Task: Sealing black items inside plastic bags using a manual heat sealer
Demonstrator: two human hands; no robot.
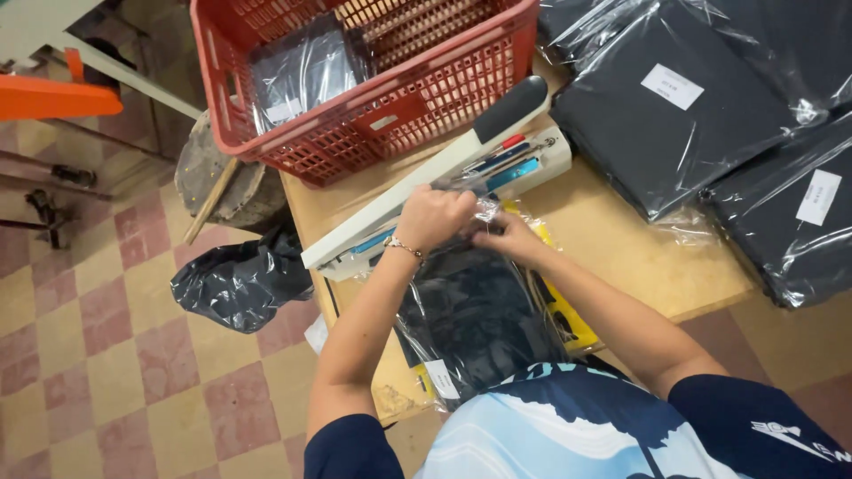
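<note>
Dark folded garment in a clear glossy plastic bag (pixel 475 319) lies flat on the wooden bench (pixel 621 257), right in front of the person, partly over a yellow sheet (pixel 568 315). Bag film is wrinkled and shiny, with a small white label at its near corner. Left hand (pixel 433 217) is clenched on the bag's open far edge, bracelet on the wrist; right hand (pixel 508 238) pinches the same crumpled edge just beside it. That edge sits at the white tabletop heat sealer with black handle (pixel 444 173), whose arm is raised. Behind the sealer, a red plastic mesh basket (pixel 390 106) holds one more bagged dark garment. To the right, a stack of bagged dark garments with white labels (pixel 701 115) covers the bench. A crumpled black plastic bag (pixel 240 279) is down by the checkered floor, left of the bench.
</note>
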